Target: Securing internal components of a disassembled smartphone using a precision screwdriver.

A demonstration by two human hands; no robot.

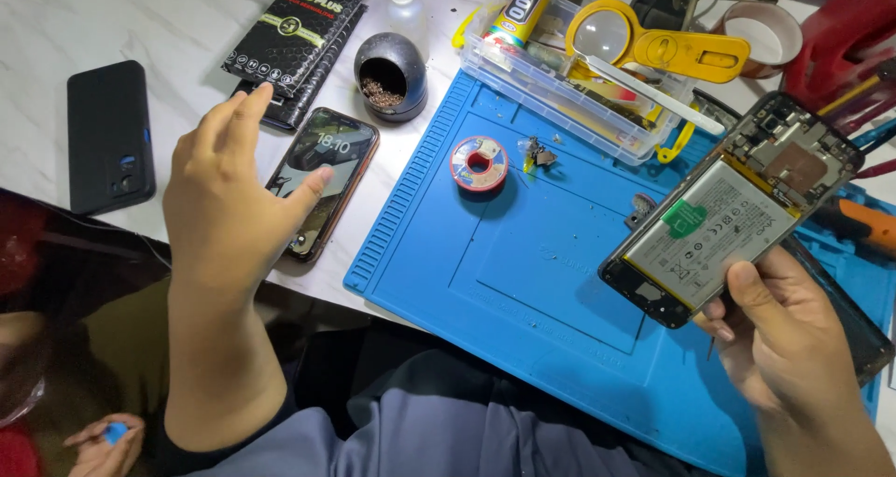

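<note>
White marble-look table, blue repair mat on it. Right hand grips opened phone above mat. Left hand, fingers loose, thumb touching lit phone beside mat. Solder spool on mat.

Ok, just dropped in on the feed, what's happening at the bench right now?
A person sits at a blue work mat. The right hand holds an opened phone above the mat, back cover off, battery and circuit board exposed. The left hand reaches over a lit phone lying screen-up on the white table, thumb at its screen. A solder spool lies on the mat.
</note>
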